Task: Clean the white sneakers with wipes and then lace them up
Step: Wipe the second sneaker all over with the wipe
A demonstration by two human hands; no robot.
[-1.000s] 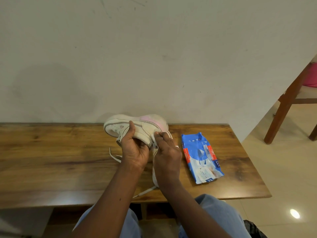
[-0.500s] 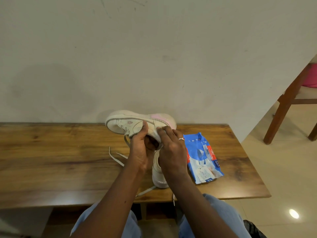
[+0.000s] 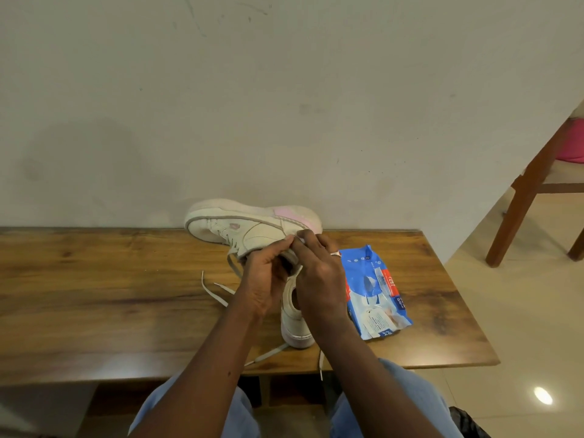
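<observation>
**Both hands working at the sneaker's collar, laces still loose**

The left hand (image 3: 264, 279) is gripping the sneaker (image 3: 240, 224) at its opening, fingers curling round the collar and thumb pressing on the side panel. The right hand (image 3: 319, 276), wearing a ring (image 3: 335, 254), is pinching at the same collar edge, touching the left thumb. A pale scrap is showing between its fingertips; whether that is a wipe or a lace end I cannot tell.

The sneaker is being held just above the table (image 3: 94, 295), tipped on its side with the sole facing the wall (image 3: 284, 105) and the toe pointing left. The second sneaker (image 3: 295, 327) is standing on the table beneath the wrists, heel toward the person. Laces (image 3: 218, 295) are lying loose on the wood beside and in front of it. The blue wipes pack (image 3: 379, 295) is lying just right of the second sneaker.

Judging by the loose laces, the work is sitting at the end of cleaning or the very start of lacing. The next move is calling for a steady left-hand hold, the eyelets turning up toward the person, and the right hand picking up a lace tip.

The table is butting against the plain wall. A wooden chair (image 3: 524, 197) is standing on the pale tiled floor (image 3: 505, 311) to the right.
</observation>
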